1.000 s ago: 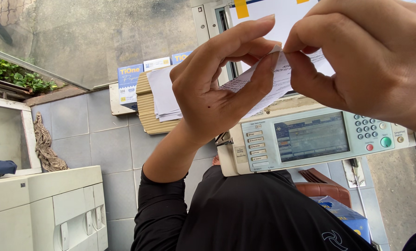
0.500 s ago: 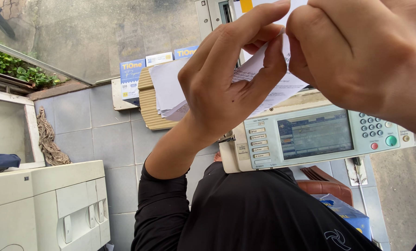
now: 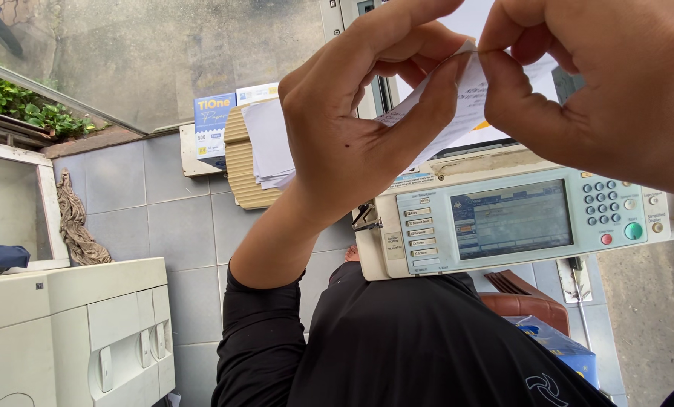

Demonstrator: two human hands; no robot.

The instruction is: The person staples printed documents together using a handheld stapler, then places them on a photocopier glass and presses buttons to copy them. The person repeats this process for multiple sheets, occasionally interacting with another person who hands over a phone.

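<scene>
While the copier's control panel (image 3: 514,220) sits below, left hand (image 3: 352,139) and right hand (image 3: 601,90) each pinch the folded paper slip (image 3: 458,105) between fingertips.

the left hand (image 3: 352,143) is raised close to the camera, back of the hand toward the viewer, wrist bent and fingers curled inward. its thumb and forefinger press together in a pinch at the top, the other fingers tucked behind. the left forearm runs down and to the left, bare to the elbow, where a black sleeve begins. the right hand (image 3: 601,90) fills the upper right corner (its wrist is out of view), knuckles up, thumb and forefinger closed in a matching pinch just beside the left fingertips, nearly touching them.
</scene>
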